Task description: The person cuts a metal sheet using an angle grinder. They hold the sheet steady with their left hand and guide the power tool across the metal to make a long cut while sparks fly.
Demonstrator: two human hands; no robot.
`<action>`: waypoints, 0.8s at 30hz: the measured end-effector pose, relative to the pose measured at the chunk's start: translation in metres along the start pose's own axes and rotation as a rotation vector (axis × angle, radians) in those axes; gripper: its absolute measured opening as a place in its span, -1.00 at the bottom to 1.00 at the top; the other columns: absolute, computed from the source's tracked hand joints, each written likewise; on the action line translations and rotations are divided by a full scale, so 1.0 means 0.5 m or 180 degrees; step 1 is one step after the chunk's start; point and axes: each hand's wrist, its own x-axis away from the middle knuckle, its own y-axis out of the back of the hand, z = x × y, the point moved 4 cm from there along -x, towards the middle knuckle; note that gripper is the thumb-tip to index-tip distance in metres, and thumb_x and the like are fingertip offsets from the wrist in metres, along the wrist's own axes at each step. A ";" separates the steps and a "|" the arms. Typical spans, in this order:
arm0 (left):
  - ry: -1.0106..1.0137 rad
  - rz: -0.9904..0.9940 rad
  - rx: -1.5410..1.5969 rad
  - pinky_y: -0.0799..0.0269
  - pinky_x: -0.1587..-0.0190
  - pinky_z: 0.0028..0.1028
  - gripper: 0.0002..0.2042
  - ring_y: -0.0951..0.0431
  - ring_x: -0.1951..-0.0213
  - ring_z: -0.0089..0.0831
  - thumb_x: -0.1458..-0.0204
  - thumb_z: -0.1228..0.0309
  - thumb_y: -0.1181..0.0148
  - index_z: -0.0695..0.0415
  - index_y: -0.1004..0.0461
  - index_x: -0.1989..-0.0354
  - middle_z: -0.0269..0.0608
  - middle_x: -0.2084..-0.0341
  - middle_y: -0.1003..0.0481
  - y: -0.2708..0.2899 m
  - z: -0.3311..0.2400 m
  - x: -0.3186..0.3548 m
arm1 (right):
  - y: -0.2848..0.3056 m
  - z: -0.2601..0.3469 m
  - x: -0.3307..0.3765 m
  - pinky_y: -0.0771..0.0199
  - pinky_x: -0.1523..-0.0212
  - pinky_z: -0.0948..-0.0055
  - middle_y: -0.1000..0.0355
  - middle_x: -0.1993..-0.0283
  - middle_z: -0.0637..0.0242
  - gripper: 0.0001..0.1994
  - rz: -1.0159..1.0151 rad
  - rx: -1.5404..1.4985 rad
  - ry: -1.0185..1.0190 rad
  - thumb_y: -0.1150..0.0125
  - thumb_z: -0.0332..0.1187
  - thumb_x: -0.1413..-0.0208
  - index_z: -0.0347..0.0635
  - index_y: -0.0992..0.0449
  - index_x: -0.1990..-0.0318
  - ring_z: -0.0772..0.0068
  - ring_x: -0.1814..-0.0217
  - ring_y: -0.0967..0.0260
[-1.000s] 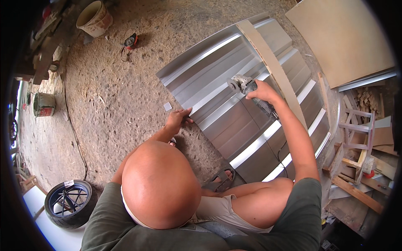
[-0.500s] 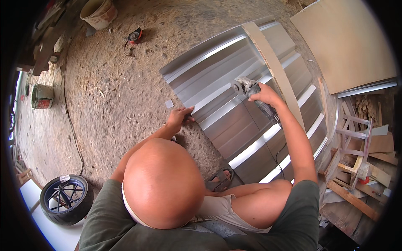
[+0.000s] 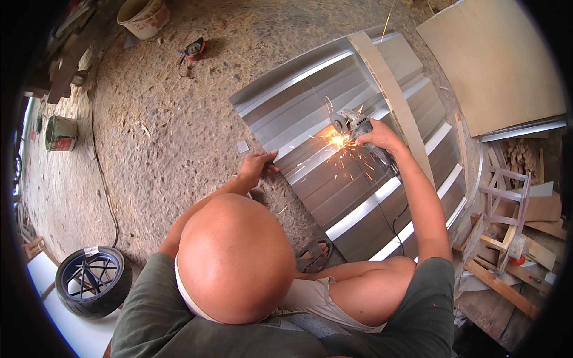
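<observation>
My right hand (image 3: 381, 137) is wrapped round an angle grinder (image 3: 359, 123), whose disc touches a raised rib of the ribbed metal sheet (image 3: 325, 194). Bright sparks (image 3: 339, 141) spray from the contact and hide the exact cutting spot. At the sheet's left edge, my left hand (image 3: 258, 168) grips the metal with its fingers on the rim. A long wooden board (image 3: 391, 95) lies across the sheet, just right of the grinder. The grinder's dark cord (image 3: 395, 230) runs back over the metal towards my leg.
On the rough floor stand two buckets, one whitish (image 3: 143, 21) and one greenish (image 3: 61, 134). A small black-and-red tool (image 3: 193, 50) lies ahead. A wheel (image 3: 92, 281) rests at lower left. To the right are a large panel (image 3: 492, 65), a small wooden frame (image 3: 504, 194) and wood scraps.
Sparks now fly from the grinder's disc, where none showed before. The grinder has barely shifted, and my left hand stays at the sheet's edge.
</observation>
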 end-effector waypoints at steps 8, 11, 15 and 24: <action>0.0031 -0.0090 0.0040 -0.27 0.63 -0.61 -0.80 -0.61 0.57 -0.57 -0.25 0.24 -0.29 0.10 -0.53 0.32 -0.39 0.54 -0.52 -0.001 -0.001 0.006 | -0.007 0.009 -0.006 -0.46 -0.12 0.33 -0.59 0.02 0.05 -0.33 0.0113 -0.0134 -0.0035 -0.50 -0.32 0.31 -0.37 -0.52 -0.09 0.19 -0.01 -0.54; 0.0010 -0.0048 0.0055 -0.28 0.62 -0.62 -0.79 -0.61 0.56 -0.57 -0.24 0.23 -0.30 0.11 -0.54 0.31 -0.39 0.53 -0.52 -0.002 0.001 0.006 | -0.009 0.009 -0.008 -0.46 -0.12 0.34 -0.59 0.03 0.05 -0.33 0.0109 -0.0051 -0.0035 -0.50 -0.32 0.32 -0.37 -0.52 -0.08 0.18 -0.01 -0.54; 0.0023 -0.0017 0.0031 -0.36 0.55 -0.61 -0.78 -0.61 0.53 -0.55 -0.24 0.24 -0.30 0.13 -0.54 0.29 -0.36 0.44 -0.54 0.005 0.009 -0.005 | -0.009 0.011 -0.008 -0.44 -0.10 0.40 -0.57 0.06 0.19 -0.36 0.0108 0.0047 -0.0100 -0.48 -0.37 0.24 -0.37 -0.48 -0.11 0.34 0.02 -0.50; 0.0007 -0.0013 0.0068 -0.43 0.48 -0.59 -0.79 -0.61 0.51 -0.52 -0.23 0.26 -0.31 0.16 -0.55 0.27 -0.34 0.39 -0.54 0.001 0.005 0.002 | -0.010 0.032 -0.003 -0.44 -0.09 0.37 -0.57 0.08 0.16 -0.37 0.0139 0.0004 -0.0095 -0.47 -0.37 0.25 -0.37 -0.49 -0.10 0.31 0.03 -0.50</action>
